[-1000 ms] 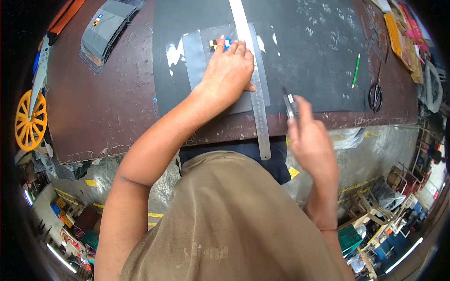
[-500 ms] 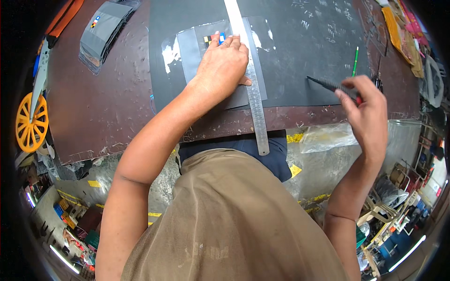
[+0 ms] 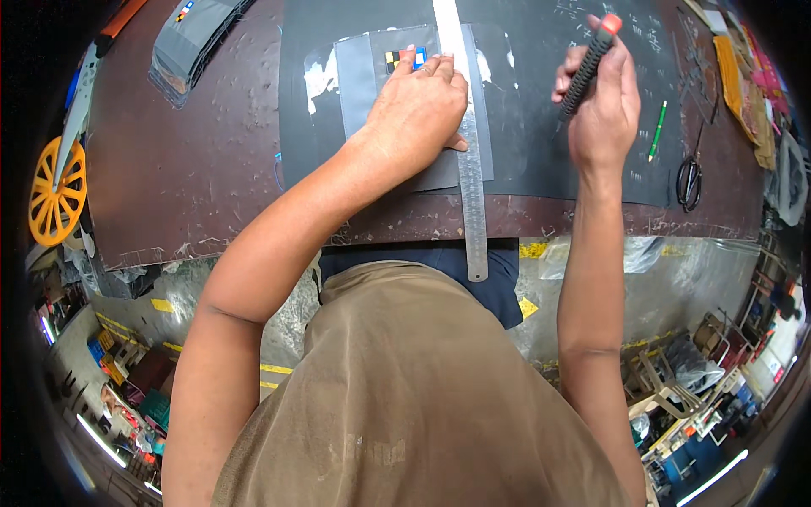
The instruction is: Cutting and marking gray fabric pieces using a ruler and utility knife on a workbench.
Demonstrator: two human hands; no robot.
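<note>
**Ruler pinned, knife raised**

The left hand lies flat, fingers together, pressing a grey sheet beside the steel ruler, which overhangs the worktop's near edge. The right hand, fingers clamped on a utility knife, hovers over bare black mat.

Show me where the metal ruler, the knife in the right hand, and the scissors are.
metal ruler [image 3: 471, 182], head view, middle of its blade below the left hand
knife [image 3: 589, 66], head view, its black ribbed handle
scissors [image 3: 689, 179], head view, its black finger loops

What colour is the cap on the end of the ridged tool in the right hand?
Orange-red, on a black ridged handle tool gripped by the right hand; head view.
</note>
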